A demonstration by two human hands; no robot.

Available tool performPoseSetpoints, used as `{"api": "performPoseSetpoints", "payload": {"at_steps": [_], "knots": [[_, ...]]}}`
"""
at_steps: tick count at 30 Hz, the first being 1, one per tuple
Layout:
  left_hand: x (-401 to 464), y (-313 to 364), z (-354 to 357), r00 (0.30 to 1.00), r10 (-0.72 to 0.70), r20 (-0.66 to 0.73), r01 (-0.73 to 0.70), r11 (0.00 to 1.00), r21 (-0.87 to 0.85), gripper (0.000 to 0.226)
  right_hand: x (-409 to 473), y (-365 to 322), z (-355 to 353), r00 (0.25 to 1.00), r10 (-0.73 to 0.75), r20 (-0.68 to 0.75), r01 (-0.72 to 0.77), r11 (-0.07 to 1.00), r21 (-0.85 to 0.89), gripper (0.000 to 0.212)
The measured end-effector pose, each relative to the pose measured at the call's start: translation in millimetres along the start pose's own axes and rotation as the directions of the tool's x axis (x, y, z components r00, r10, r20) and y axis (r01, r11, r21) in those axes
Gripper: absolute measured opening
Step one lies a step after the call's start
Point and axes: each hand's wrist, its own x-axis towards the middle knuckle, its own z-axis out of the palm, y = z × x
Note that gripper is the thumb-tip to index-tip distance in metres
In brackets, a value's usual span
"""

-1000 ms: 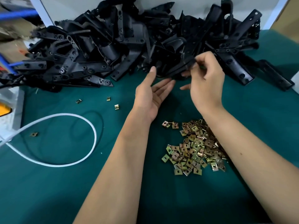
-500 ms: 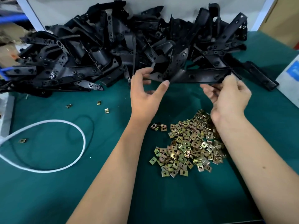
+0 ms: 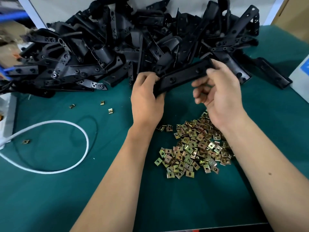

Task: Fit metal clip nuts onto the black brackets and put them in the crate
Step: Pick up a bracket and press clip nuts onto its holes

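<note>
A long black bracket [image 3: 183, 76] is held above the green table, tilted up to the right. My left hand [image 3: 145, 99] grips its lower left end. My right hand [image 3: 219, 91] pinches its upper right end with thumb and forefinger; its other fingers are curled below, blurred. A heap of gold metal clip nuts [image 3: 194, 148] lies on the table under my right wrist. Behind the hands, a big pile of black brackets [image 3: 117, 47] fills the back of the table. No crate shows.
A white cable [image 3: 70, 166] loops on the green mat [image 3: 50, 198] at the left. A few stray clip nuts [image 3: 110, 111] lie near it. A white and blue box [image 3: 301, 71] stands at the right edge. The table's front edge runs bottom right.
The bracket has come out of the pile toward me and swung from level to tilted. My left hand closed round its left end; my right hand shifted left along it.
</note>
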Motion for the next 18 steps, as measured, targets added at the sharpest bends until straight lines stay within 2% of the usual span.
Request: {"api": "performPoseSetpoints", "payload": {"at_steps": [2,3,4,6,7,8,10,12,15,18], "knots": [[-0.4,5.4,0.0,0.993,-0.118,0.015,0.119,0.987,-0.106,0.008,-2.2,2.8,1.1,0.992,-0.017,0.124,0.031,0.993,-0.111,0.036],[-0.4,7.8,0.5,0.973,-0.229,0.039,0.232,0.948,-0.216,0.016,-3.3,5.5,1.2,0.987,-0.021,0.161,0.055,0.977,-0.206,0.040],[-0.4,10.7,0.2,0.934,-0.345,0.092,0.354,0.862,-0.363,0.020,-4.4,9.0,1.4,0.982,-0.026,0.185,0.087,0.939,-0.332,0.046],[0.0,12.2,-0.9,0.861,-0.467,0.202,0.486,0.635,-0.601,0.014,-5.3,18.3,1.1,0.973,-0.038,0.227,0.174,0.768,-0.617,0.061],[0.4,11.8,-2.1,0.839,-0.487,0.242,0.514,0.566,-0.645,0.020,-6.2,22.3,1.4,0.969,-0.031,0.244,0.198,0.687,-0.699,0.068],[1.0,9.5,-2.2,0.820,-0.497,0.285,0.543,0.517,-0.661,0.027,-6.8,25.2,2.7,0.968,-0.015,0.249,0.196,0.666,-0.720,0.073],[1.1,8.1,-3.5,0.810,-0.471,0.349,0.573,0.512,-0.639,0.039,-7.1,27.9,5.6,0.977,0.019,0.212,0.116,0.786,-0.607,0.070],[0.8,8.2,-4.4,0.816,-0.395,0.422,0.578,0.555,-0.598,0.048,-5.0,27.3,5.5,0.990,0.027,0.140,0.040,0.891,-0.452,0.056],[-2.1,12.5,-2.8,0.799,-0.335,0.500,0.592,0.585,-0.554,0.064,-1.3,24.7,2.0,0.997,0.034,0.066,-0.007,0.930,-0.367,0.028],[-4.5,12.6,2.0,0.773,-0.393,0.499,0.632,0.550,-0.546,0.077,0.4,22.8,-0.9,0.998,0.055,0.041,-0.041,0.959,-0.280,0.015]]}}
